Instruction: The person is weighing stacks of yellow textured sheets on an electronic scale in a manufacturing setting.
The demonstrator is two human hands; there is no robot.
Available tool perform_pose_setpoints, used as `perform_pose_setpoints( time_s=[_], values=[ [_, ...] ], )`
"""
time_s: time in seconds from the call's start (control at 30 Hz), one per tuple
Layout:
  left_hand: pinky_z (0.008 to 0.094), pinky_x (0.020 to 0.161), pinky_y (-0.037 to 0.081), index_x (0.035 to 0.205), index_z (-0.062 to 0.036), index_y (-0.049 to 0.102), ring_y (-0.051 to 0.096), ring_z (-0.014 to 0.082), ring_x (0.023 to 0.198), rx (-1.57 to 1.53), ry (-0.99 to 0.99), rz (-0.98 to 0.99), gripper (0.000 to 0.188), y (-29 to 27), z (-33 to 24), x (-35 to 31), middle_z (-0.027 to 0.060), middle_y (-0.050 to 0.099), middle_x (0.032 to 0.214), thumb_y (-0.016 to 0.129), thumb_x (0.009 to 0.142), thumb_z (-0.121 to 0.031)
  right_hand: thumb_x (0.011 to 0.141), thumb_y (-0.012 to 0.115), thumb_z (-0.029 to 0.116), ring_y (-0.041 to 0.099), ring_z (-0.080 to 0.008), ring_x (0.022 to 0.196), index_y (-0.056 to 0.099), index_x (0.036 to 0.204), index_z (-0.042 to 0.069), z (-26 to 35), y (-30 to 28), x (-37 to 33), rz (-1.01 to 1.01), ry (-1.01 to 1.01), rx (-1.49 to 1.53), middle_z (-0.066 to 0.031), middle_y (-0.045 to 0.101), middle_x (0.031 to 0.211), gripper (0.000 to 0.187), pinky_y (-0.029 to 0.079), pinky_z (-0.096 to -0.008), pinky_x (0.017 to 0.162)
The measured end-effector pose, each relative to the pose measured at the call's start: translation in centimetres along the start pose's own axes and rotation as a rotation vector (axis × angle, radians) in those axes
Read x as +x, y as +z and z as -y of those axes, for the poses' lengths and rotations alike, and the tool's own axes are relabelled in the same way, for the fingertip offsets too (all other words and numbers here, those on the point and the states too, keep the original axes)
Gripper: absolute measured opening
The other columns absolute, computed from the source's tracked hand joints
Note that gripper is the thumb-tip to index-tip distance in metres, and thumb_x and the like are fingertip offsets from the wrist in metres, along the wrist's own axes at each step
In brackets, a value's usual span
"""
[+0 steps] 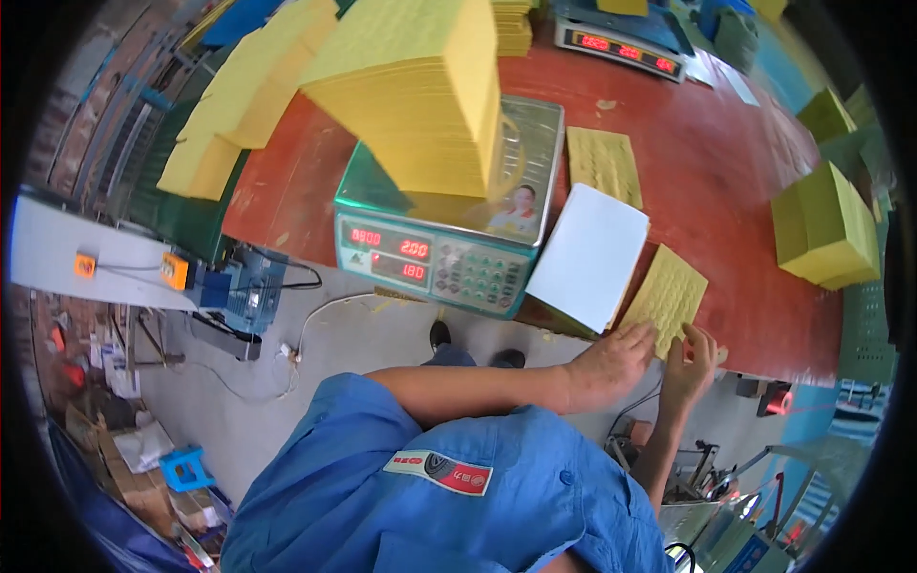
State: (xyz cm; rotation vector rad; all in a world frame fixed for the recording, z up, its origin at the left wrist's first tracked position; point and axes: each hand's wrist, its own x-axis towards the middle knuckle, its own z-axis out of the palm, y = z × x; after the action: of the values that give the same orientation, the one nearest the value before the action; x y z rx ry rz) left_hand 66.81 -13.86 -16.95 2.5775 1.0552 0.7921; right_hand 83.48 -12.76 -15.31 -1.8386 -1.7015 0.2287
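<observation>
A small stack of yellow embossed paper [669, 286] lies at the table's near edge. My left hand [611, 365] is closed on its near left edge, fingers bent over the paper. At the near right corner, my right hand [693, 367] grips the same paper between thumb and curled fingers. Just left of it, a white sheet [590, 256] rests on other paper, partly over the scale's side. Farther back lies another yellow paper piece [604, 164]. A tall stack of yellow paper [420, 105] stands on the green digital scale [435, 263], whose red digits are lit.
The red table [716, 181] holds a second scale [626, 43] at the back. Yellow stacks [826, 229] stand at the right edge, and a long yellow row [248, 81] at the left. A cable [315, 315] trails on the floor near a blue stool [186, 468].
</observation>
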Motion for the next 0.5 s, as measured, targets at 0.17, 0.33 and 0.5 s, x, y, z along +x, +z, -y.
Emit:
perform_pose_setpoints(
  time_s=[0.17,0.33,0.5],
  values=[
    [0.0408,0.101,0.047,0.11,0.0059,0.063,0.057,0.0341,0.118,-0.421,0.06,0.047,0.041,-8.0,-0.3,-1.5,0.0209,0.061,0.121,0.071,0.076,-0.015,0.08,0.064,-0.009,0.061,-0.0178,0.09,0.068,0.101,-0.001,8.2,-3.5,0.0,-0.076,-0.057,0.321,-0.0102,0.066,0.106,0.023,0.049,-0.029,0.077],
    [0.0398,0.079,0.056,0.102,-0.0006,0.066,0.067,0.0315,0.089,-0.306,-0.03,-0.264,0.024,-14.5,2.3,-6.5,0.0153,0.068,0.098,0.071,0.08,-0.009,0.077,0.064,-0.013,0.061,-0.0168,0.089,0.068,0.1,0.0,15.8,-2.4,-0.3,0.071,-0.212,0.672,-0.0102,0.066,0.102,0.027,0.049,-0.029,0.076],
    [0.036,0.07,0.054,0.103,-0.0007,0.067,0.067,0.0254,0.079,-0.134,-0.168,-0.644,0.02,-23.4,6.1,-11.1,0.0127,0.069,0.092,0.062,0.084,0.0,0.078,0.067,-0.008,0.063,-0.0195,0.091,0.067,0.104,0.0,22.0,1.3,1.2,0.197,-0.366,0.727,-0.0112,0.066,0.103,0.027,0.05,-0.031,0.081]
  ],
)
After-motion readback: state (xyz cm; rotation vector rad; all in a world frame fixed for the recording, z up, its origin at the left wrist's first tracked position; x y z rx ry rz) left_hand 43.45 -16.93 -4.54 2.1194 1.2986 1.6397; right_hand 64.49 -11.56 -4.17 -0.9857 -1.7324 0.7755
